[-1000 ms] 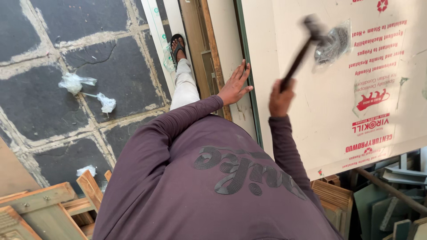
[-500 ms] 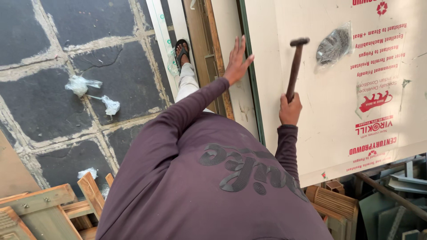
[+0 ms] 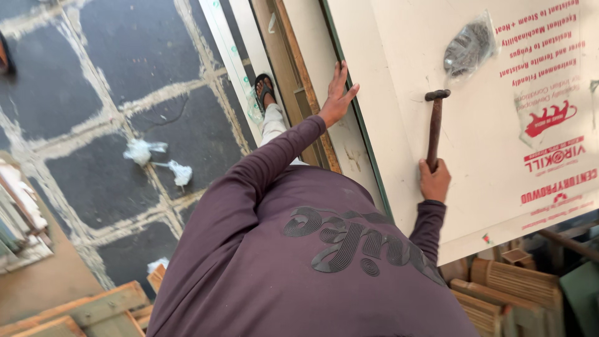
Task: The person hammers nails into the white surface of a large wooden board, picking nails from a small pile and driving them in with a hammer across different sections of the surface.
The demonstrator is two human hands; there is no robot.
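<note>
Rust-brown along its whole handle, the hammer (image 3: 433, 128) stands nearly upright in the picture, its long axis running from near to far across the pale plywood sheet (image 3: 405, 93). The dark metal head sits at the far end, set crosswise to the handle and pointing left and right, resting on or just above the sheet; which of the two cannot be told. The handle looks worn and slim, the head small and blackened.

At the near end of the handle the right hand (image 3: 434, 181) is wrapped tight around it, fingers curled fully closed, the purple sleeve (image 3: 430, 218) running back from the wrist. The left hand (image 3: 337, 97) lies spread and flat, fingers straight and apart, pressed against the left edge of the sheet beside a green-edged strip and a wooden frame piece (image 3: 293, 56).

Just to the right of the hammer head, and farther off, a small clear plastic bag (image 3: 468, 47) of dark contents lies on the sheet. Red print covers the sheet's right part. On the left, a sandalled foot (image 3: 264, 90) stands on the dark stone-slab floor (image 3: 125, 62).
</note>
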